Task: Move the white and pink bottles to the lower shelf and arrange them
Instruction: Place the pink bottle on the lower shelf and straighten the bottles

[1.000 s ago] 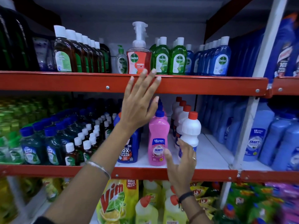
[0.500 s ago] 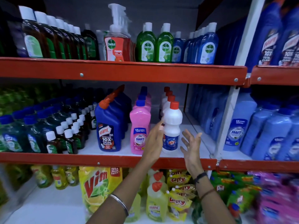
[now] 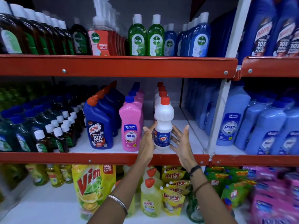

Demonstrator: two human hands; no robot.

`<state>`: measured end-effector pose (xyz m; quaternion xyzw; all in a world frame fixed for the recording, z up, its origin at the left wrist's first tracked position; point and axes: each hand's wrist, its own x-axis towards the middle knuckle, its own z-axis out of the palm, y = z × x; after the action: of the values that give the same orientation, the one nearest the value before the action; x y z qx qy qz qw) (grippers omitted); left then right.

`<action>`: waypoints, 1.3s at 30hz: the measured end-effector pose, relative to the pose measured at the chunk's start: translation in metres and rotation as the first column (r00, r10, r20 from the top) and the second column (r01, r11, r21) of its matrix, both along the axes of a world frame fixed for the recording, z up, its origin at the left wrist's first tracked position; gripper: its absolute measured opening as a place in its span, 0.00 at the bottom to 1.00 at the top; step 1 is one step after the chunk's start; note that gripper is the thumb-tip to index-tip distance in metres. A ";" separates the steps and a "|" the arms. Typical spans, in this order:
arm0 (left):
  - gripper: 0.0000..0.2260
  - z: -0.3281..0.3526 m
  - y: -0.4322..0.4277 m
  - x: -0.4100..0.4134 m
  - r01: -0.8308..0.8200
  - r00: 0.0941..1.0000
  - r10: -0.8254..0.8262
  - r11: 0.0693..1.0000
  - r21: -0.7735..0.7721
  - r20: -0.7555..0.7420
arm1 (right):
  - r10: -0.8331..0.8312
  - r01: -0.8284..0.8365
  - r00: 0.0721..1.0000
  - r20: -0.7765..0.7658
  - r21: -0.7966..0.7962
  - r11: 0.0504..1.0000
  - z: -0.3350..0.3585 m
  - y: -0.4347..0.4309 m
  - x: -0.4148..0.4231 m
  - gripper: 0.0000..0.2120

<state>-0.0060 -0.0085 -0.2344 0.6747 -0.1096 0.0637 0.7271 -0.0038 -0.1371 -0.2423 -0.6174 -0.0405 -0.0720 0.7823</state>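
A white bottle (image 3: 163, 123) with a red cap and blue label stands at the front of a row of white bottles on the middle shelf (image 3: 103, 158). To its left stands a pink bottle (image 3: 131, 126) with a blue cap, heading a row of pink ones. My left hand (image 3: 148, 141) lies flat against the white bottle's left side, fingers spread. My right hand (image 3: 181, 141) hovers at its right side, fingers apart, close to the label; contact is unclear. Neither hand is closed around the bottle.
Dark blue Harpic bottles (image 3: 98, 125) stand left of the pink row, small dark bottles (image 3: 55, 136) further left. Light blue bottles (image 3: 233, 123) fill the bay to the right past the white upright (image 3: 218, 113). The bottom shelf holds Vim packs (image 3: 92, 188) and yellow bottles (image 3: 150, 196).
My left hand came down from the upper shelf edge to the white bottle's left side. My right hand shifted to its right side. The view moved closer.
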 end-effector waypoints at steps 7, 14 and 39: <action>0.39 0.002 -0.005 -0.002 -0.031 0.999 0.031 0.999 0.009 0.012 | 0.010 -0.010 1.000 -0.016 0.005 1.000 0.001 -0.002 0.001 0.44; 0.26 -0.029 0.009 -0.008 -0.248 0.923 0.267 0.963 -0.103 0.279 | -0.405 0.397 0.860 0.309 0.092 0.913 -0.026 0.028 -0.021 0.26; 0.28 -0.016 0.090 0.010 -0.218 0.969 0.233 0.962 -0.163 0.081 | -0.022 0.013 0.997 0.075 0.113 0.993 -0.010 0.120 0.005 0.38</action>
<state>0.0036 0.0819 -0.2506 0.6210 -0.0627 0.1879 0.7584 0.0017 -0.0169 -0.2521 -0.5695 -0.0606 -0.1044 0.8131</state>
